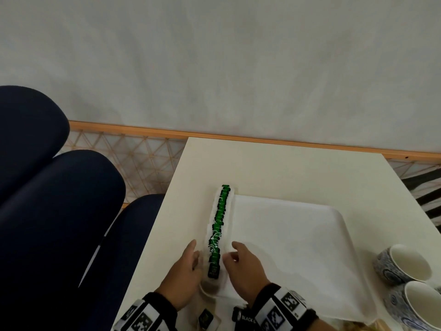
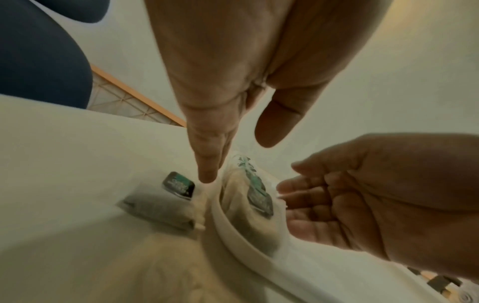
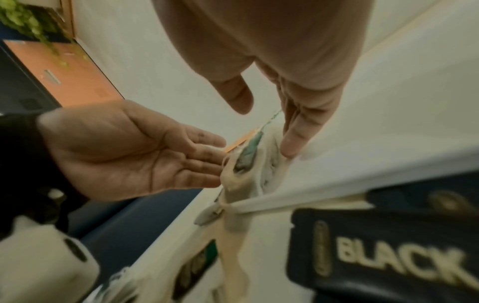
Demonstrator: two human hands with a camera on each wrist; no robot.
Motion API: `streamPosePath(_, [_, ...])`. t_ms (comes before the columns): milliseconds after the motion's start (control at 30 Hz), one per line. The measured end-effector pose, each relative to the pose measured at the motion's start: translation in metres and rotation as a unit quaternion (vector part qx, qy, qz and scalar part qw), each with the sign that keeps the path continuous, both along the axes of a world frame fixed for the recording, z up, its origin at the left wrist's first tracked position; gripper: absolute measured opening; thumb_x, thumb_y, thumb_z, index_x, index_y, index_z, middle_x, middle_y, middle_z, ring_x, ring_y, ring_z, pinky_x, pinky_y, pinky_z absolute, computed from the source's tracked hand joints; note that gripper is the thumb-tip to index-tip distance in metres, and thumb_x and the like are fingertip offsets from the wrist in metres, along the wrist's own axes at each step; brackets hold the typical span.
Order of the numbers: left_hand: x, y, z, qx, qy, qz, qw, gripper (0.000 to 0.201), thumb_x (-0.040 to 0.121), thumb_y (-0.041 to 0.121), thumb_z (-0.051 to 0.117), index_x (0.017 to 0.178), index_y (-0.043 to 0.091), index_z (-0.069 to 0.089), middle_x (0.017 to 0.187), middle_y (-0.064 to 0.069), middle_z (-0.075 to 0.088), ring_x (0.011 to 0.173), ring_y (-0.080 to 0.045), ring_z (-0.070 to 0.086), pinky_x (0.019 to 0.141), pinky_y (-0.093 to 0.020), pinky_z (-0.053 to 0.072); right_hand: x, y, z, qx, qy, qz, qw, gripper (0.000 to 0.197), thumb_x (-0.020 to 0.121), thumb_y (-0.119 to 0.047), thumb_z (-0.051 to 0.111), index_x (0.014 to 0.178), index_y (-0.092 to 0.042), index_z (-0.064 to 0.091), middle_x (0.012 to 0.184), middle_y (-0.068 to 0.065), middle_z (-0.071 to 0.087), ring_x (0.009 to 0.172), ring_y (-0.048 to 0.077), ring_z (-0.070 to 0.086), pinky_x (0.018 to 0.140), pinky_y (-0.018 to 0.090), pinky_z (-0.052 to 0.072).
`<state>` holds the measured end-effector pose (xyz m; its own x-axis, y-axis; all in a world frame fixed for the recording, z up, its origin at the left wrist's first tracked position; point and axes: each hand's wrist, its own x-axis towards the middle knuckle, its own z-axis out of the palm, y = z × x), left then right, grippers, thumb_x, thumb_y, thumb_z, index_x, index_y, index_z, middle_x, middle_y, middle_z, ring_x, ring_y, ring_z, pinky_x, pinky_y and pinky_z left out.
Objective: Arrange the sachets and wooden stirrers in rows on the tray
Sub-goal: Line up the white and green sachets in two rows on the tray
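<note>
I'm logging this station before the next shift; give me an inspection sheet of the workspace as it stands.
Surface: cream table, bare at the far end.
Job's things: white tray; row of green-label sachets along its left edge; no stirrers clearly seen.
Clutter: two patterned cups at right; loose sachet off the tray; dark sachet marked BLACK.
Grippers: left hand and right hand flank the row, fingers straight.
Cables: nothing seen.
Surroundings: dark blue cushions, white wall.

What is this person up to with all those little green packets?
A person is lining up sachets in one row along the left edge of a white tray. The left hand and right hand flank the near end of the row, fingers straight, squaring it. More sachets and two patterned cups wait nearby.
</note>
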<state>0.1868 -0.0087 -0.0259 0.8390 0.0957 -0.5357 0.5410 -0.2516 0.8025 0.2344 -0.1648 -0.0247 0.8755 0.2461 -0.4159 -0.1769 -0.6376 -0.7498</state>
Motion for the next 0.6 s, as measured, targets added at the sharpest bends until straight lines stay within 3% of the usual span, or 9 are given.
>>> streamPosePath(33, [0.004, -0.001, 0.002, -0.018, 0.000, 0.012, 1.000, 0.070, 0.098, 0.004, 0.044, 0.153, 0.025, 0.007, 0.154, -0.003, 0.032, 0.138, -0.016, 0.034, 0.113, -0.039, 0.034, 0.002, 0.003, 0.002, 0.020, 0.017, 0.004, 1.000, 0.055, 0.101, -0.030, 0.043, 0.150, -0.014, 0.025, 0.138, 0.001, 0.052, 0.125, 0.015, 0.049, 0.095, 0.017, 0.033])
streamPosePath(100, [0.010, -0.004, 0.007, -0.056, 0.003, 0.025, 0.998, 0.072, 0.096, 0.000, 0.047, 0.153, 0.021, 0.008, 0.151, -0.003, 0.037, 0.126, -0.013, 0.043, 0.105, -0.031, 0.038, 0.004, 0.007, 0.007, 0.049, 0.043, 0.020, 0.998, 0.060, 0.102, -0.027, 0.039, 0.154, -0.014, 0.012, 0.152, 0.004, 0.037, 0.137, 0.016, 0.037, 0.097, 0.016, 0.028])
streamPosePath(200, [0.014, -0.007, 0.010, -0.075, 0.005, 0.026, 0.997, 0.072, 0.095, -0.004, 0.044, 0.153, 0.020, 0.008, 0.150, -0.005, 0.038, 0.118, -0.010, 0.043, 0.104, -0.030, 0.037, 0.005, 0.010, 0.011, 0.085, 0.071, 0.029, 0.993, 0.062, 0.103, -0.025, 0.035, 0.155, -0.016, 0.003, 0.157, 0.003, 0.027, 0.141, 0.016, 0.030, 0.102, 0.017, 0.025])
streamPosePath(333, [0.022, -0.005, 0.011, -0.086, 0.000, 0.028, 0.996, 0.071, 0.096, 0.000, 0.045, 0.153, 0.022, 0.008, 0.153, -0.005, 0.032, 0.124, -0.012, 0.040, 0.102, -0.027, 0.036, 0.008, 0.009, 0.013, 0.110, 0.078, 0.011, 0.991, 0.063, 0.103, -0.024, 0.034, 0.155, -0.016, -0.001, 0.156, 0.003, 0.029, 0.139, 0.016, 0.033, 0.095, 0.015, 0.026])
streamPosePath(433, [0.033, -0.004, 0.012, -0.106, -0.001, 0.041, 0.994, 0.070, 0.096, 0.003, 0.041, 0.153, 0.027, 0.008, 0.153, -0.002, 0.032, 0.133, -0.017, 0.037, 0.100, -0.028, 0.033, 0.016, 0.010, 0.011, 0.141, 0.080, -0.033, 0.986, 0.063, 0.103, -0.027, 0.034, 0.155, -0.019, 0.000, 0.157, 0.004, 0.026, 0.139, 0.019, 0.033, 0.102, 0.023, 0.028])
streamPosePath(533, [0.044, -0.002, 0.009, -0.124, 0.000, 0.047, 0.991, 0.070, 0.095, 0.005, 0.041, 0.152, 0.030, 0.010, 0.135, 0.007, 0.049, 0.123, -0.017, 0.048, 0.103, -0.033, 0.040, 0.025, 0.013, 0.006, 0.173, 0.082, -0.063, 0.980, 0.061, 0.104, -0.030, 0.033, 0.155, -0.020, 0.001, 0.158, 0.003, 0.024, 0.142, 0.018, 0.029, 0.108, 0.025, 0.026])
streamPosePath(600, [0.050, -0.002, 0.009, -0.131, -0.001, 0.048, 0.990, 0.069, 0.095, 0.007, 0.042, 0.152, 0.029, 0.010, 0.117, 0.014, 0.056, 0.112, -0.013, 0.055, 0.094, -0.031, 0.046, 0.029, 0.015, 0.002, 0.192, 0.082, -0.069, 0.976, 0.060, 0.104, -0.033, 0.032, 0.154, -0.021, 0.002, 0.159, 0.001, 0.021, 0.144, 0.017, 0.024, 0.111, 0.025, 0.022])
